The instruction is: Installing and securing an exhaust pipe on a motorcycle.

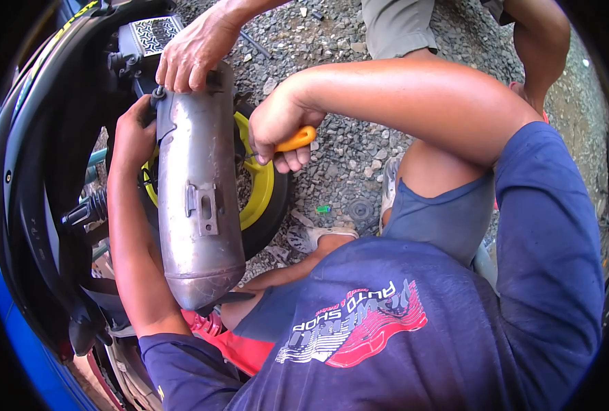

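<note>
A dull silver exhaust muffler [198, 157] stands lengthwise in front of a wheel, its tapered end toward me. At its upper left edge, my left hand [134, 133] is closed on it, with some fingertips hidden behind the metal. To the right of the muffler, my right hand [277, 130] grips a tool with an orange handle [297, 139]. A thin shaft runs from my fist toward the wheel rim; the tool's tip cannot be made out. Another person's hand [198, 55] reaches in from above and rests on the muffler's far end.
Behind the muffler sits a wheel with a yellow-green rim [258, 188] and black tyre. Dark motorcycle bodywork [37, 205] fills the left side, with a radiator cover [155, 35] at the top. Gravel [359, 140] covers the ground, with a small green piece [323, 209] on it. Another person's leg [398, 27] is at the top.
</note>
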The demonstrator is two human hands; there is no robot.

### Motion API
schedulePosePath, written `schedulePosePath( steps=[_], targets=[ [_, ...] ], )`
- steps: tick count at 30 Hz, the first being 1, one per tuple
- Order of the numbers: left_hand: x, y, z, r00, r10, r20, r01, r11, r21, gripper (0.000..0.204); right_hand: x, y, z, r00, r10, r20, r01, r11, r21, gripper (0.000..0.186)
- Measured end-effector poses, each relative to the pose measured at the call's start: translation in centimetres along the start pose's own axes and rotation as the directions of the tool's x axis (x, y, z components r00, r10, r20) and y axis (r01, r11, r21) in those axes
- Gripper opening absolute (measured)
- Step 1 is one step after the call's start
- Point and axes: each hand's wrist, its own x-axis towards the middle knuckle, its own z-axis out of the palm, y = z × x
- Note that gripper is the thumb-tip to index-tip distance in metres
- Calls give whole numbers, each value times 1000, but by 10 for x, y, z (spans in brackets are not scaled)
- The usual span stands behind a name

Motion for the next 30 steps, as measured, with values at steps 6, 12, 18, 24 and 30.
schedulePosePath(
  steps=[6,12,18,24,30],
  targets=[
    [2,5,1,1000,19,-11,-19,1000,5,37,15,15,2,998,-45,44,40,993,113,18],
    [-3,10,-1,1000,-23,-10,23,1000,6,37,8,8,41,984,-22,-178,65,968,241,15],
    [0,8,-2,999,-28,20,27,1000,9,40,1,8,78,936,-43,-349,117,974,193,17],
    [0,9,-1,1000,4,0,-4,999,41,40,0,-4,90,925,-63,-374,-2,986,-170,22],
    [-2,8,-2,995,85,-55,-80,993,82,37,23,3,96,893,-96,-440,-21,967,-252,29]
  ],
)
